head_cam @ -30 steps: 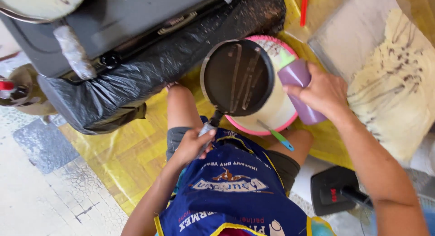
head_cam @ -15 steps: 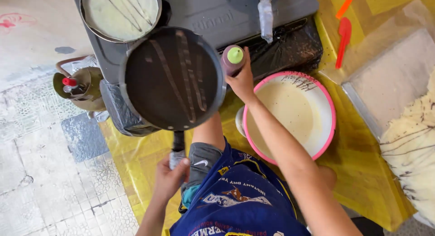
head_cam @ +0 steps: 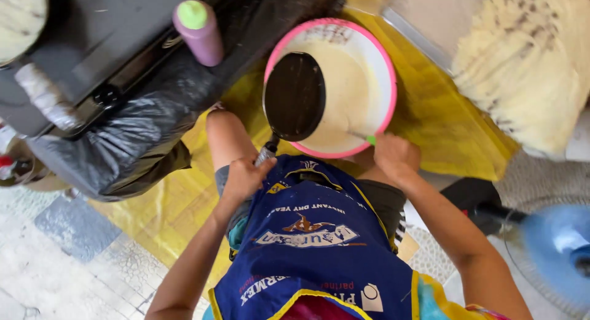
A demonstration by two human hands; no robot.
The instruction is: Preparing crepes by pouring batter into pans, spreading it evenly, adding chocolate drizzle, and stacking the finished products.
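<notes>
The dark pan (head_cam: 294, 96) is being swung off the stove and held tilted over the pink-rimmed batter bowl (head_cam: 386, 68) by the left hand (head_cam: 244, 177). The purple bottle (head_cam: 198, 32) is now standing released on the stove, while the right hand (head_cam: 396, 156) is being closed on the green-tipped utensil (head_cam: 362, 137) at the bowl's edge.

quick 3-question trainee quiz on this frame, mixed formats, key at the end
1. True or false: the left hand grips the handle of the dark pan.
2. The pan is held over: A) the stove top, B) the pink-rimmed bowl of batter, C) the blue fan.
3. Fill in: the purple bottle with the green cap stands on the ____.

Key
1. True.
2. B. The right hand sits at the bowl's near rim, by a green-tipped utensil lying in the batter.
3. Stove, upright and apart from both hands.
</notes>
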